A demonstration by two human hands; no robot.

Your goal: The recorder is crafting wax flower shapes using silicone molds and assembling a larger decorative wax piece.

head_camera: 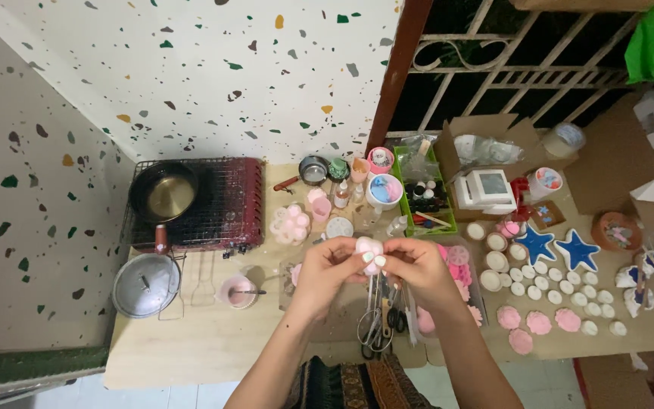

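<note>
Both hands, left hand (329, 269) and right hand (415, 266), pinch a pink flower (369, 251) above scissors (382, 322); cup (236, 291) left, blue stars (555, 247) right.

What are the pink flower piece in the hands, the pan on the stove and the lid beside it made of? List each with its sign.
Pink flower piece, held between left hand and right hand: looks like matte wax, soap or plaster; which one is unclear.
Pan: dark metal with a shiny brass-toned inside that reflects light.
Lid: bare grey metal, dull sheen, small knob.
</note>
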